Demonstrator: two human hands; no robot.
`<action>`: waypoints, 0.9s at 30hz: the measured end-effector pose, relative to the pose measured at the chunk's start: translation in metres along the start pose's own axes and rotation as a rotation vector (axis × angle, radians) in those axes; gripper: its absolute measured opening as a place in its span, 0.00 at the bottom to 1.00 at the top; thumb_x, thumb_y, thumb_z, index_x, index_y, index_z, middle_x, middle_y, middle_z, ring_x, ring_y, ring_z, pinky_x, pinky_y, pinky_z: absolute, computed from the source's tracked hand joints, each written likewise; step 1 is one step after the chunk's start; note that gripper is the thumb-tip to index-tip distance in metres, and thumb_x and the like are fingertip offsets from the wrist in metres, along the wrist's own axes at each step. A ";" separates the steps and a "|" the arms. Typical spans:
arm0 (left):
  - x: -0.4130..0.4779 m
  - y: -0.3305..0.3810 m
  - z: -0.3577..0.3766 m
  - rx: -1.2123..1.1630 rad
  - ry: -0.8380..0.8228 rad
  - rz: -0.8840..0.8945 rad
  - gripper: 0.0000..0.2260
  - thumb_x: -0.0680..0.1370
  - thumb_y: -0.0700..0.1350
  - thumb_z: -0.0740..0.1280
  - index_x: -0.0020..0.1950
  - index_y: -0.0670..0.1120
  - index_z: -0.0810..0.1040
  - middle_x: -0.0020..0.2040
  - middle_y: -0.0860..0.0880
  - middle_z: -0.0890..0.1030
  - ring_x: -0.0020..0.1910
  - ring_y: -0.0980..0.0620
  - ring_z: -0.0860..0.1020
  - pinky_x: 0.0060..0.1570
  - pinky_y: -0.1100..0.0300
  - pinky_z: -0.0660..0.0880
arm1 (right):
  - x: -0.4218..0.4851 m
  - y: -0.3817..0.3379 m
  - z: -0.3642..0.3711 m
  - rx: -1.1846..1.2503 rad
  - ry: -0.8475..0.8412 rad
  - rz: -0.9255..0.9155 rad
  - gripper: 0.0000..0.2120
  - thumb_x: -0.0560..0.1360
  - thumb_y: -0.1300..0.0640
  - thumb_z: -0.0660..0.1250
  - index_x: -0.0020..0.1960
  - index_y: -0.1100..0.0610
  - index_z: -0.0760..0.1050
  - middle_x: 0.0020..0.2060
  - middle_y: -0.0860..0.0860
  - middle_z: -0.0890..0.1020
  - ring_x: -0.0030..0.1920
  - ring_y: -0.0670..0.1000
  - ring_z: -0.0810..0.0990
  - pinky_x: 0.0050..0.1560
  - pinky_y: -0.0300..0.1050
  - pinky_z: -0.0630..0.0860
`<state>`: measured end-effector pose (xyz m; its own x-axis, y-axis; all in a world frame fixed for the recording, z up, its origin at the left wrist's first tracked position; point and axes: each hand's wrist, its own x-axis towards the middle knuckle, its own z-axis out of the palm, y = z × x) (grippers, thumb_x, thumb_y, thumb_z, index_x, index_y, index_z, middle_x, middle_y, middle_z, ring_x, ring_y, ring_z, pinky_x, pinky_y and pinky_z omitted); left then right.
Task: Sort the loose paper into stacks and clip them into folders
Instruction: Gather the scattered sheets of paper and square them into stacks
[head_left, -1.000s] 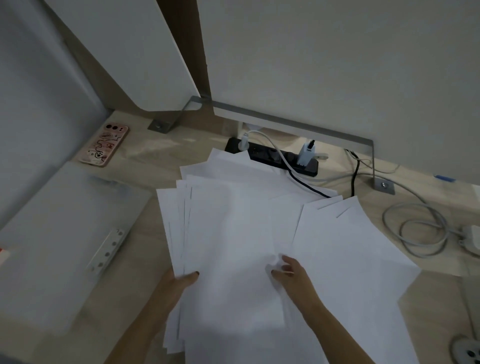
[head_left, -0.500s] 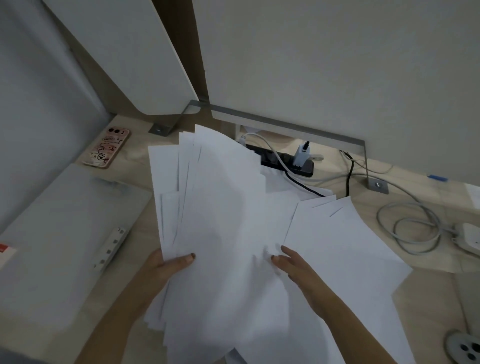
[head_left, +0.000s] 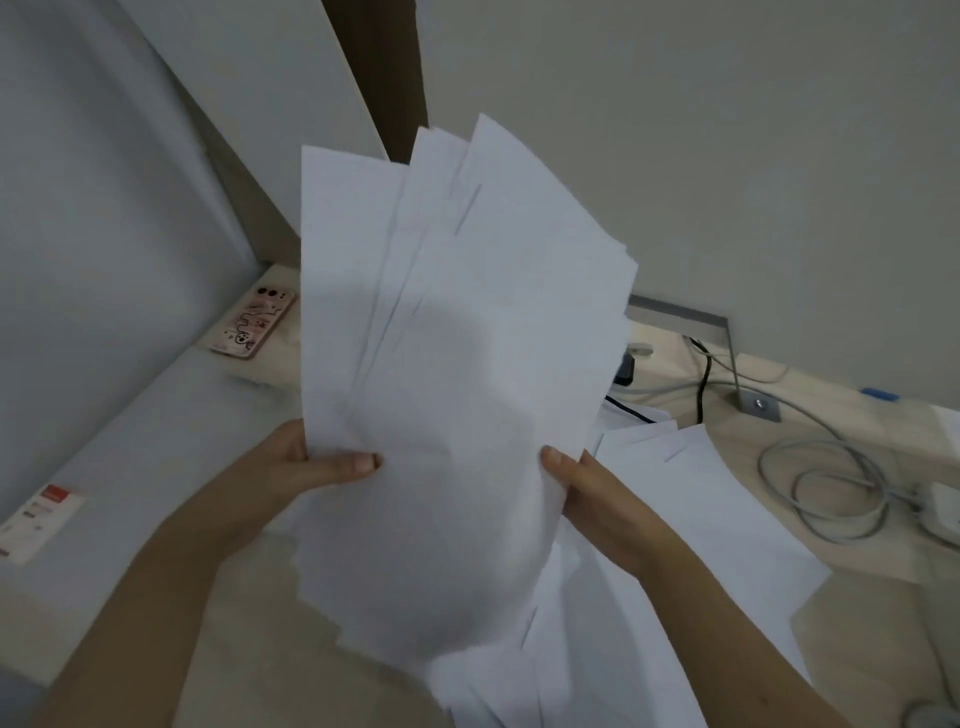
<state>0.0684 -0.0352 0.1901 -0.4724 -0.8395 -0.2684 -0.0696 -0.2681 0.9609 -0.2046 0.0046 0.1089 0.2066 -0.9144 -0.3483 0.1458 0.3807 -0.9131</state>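
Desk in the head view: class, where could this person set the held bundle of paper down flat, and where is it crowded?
Bare wood shows at the near edge of the desk, between the clear folder and the loose sheets. A smaller patch lies near the phone. The right is crowded by sheets and the coiled cable. Both hands, left and right, grip the bundle.

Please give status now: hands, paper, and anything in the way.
Left hand and right hand both grip the raised sheaf, edges uneven. More sheets loose on desk. Nothing blocking; cable lies off right.
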 end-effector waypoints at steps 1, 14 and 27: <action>0.000 0.002 0.001 -0.007 -0.011 0.015 0.20 0.55 0.58 0.79 0.45 0.57 0.85 0.49 0.54 0.85 0.48 0.58 0.83 0.40 0.71 0.77 | -0.001 -0.005 -0.002 0.018 0.005 -0.040 0.37 0.66 0.41 0.72 0.71 0.50 0.65 0.66 0.48 0.75 0.65 0.48 0.74 0.66 0.45 0.71; 0.009 0.013 -0.001 -0.180 0.134 0.142 0.18 0.56 0.51 0.79 0.46 0.53 0.85 0.50 0.51 0.85 0.49 0.53 0.83 0.41 0.64 0.80 | 0.000 0.012 -0.049 -0.028 0.407 0.324 0.35 0.65 0.35 0.66 0.67 0.50 0.67 0.61 0.48 0.72 0.65 0.56 0.68 0.63 0.55 0.64; 0.026 -0.020 0.001 -0.449 0.395 0.109 0.15 0.78 0.39 0.59 0.45 0.51 0.85 0.46 0.53 0.86 0.45 0.54 0.84 0.40 0.60 0.81 | -0.021 0.078 0.017 0.829 0.492 0.145 0.16 0.68 0.65 0.70 0.56 0.60 0.76 0.44 0.54 0.86 0.40 0.49 0.85 0.33 0.39 0.80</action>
<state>0.0565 -0.0509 0.1638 -0.0886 -0.9621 -0.2579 0.3790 -0.2720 0.8845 -0.1813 0.0563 0.0486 -0.1236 -0.7349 -0.6668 0.8243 0.2980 -0.4813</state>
